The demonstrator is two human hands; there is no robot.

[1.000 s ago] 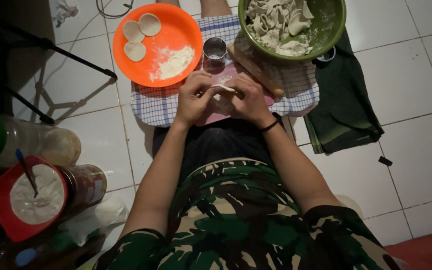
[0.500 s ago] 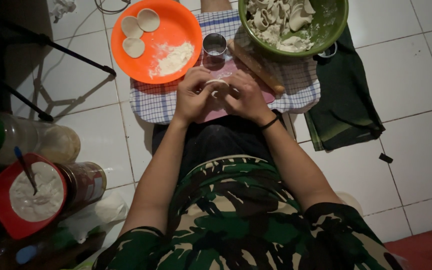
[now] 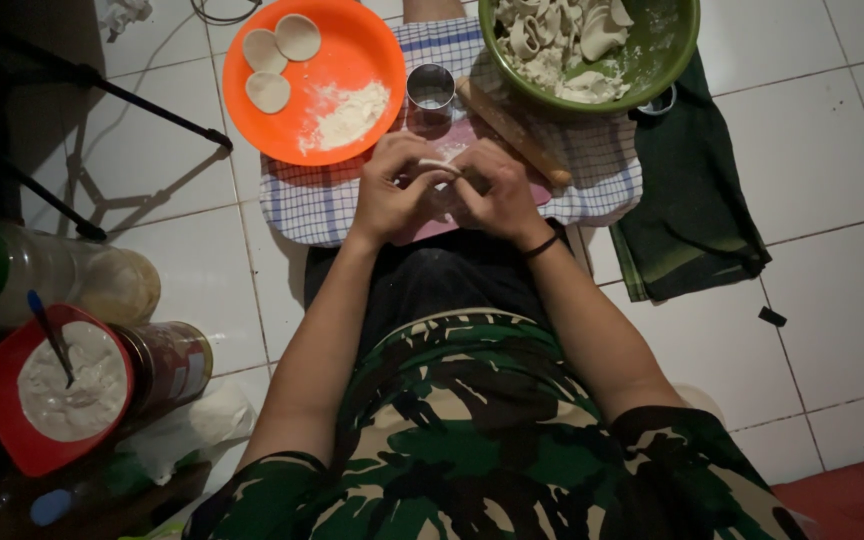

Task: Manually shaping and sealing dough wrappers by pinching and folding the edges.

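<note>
While both hands meet over the checked cloth (image 3: pixel 302 205):
left hand: (image 3: pixel 392 195) fingers curled, pinching the dough piece (image 3: pixel 440 166)
right hand: (image 3: pixel 497 190) closed on the same piece, touching left fingertips
dough piece: small, pale, between both hands, above pink board (image 3: pixel 432 228)
cutter ring: (image 3: pixel 430 92) metal, just beyond hands
rolling pin: (image 3: pixel 512 130) beside green bowl (image 3: pixel 674 50)
orange plate: (image 3: pixel 352 45) three dough discs (image 3: pixel 277 62), flour pile

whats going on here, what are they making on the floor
A person sitting on the tiled floor pinches a small piece of dough between the left hand and right hand, over a checked cloth. An orange plate holds three dough rounds and flour; a green bowl holds dough scraps.
</note>
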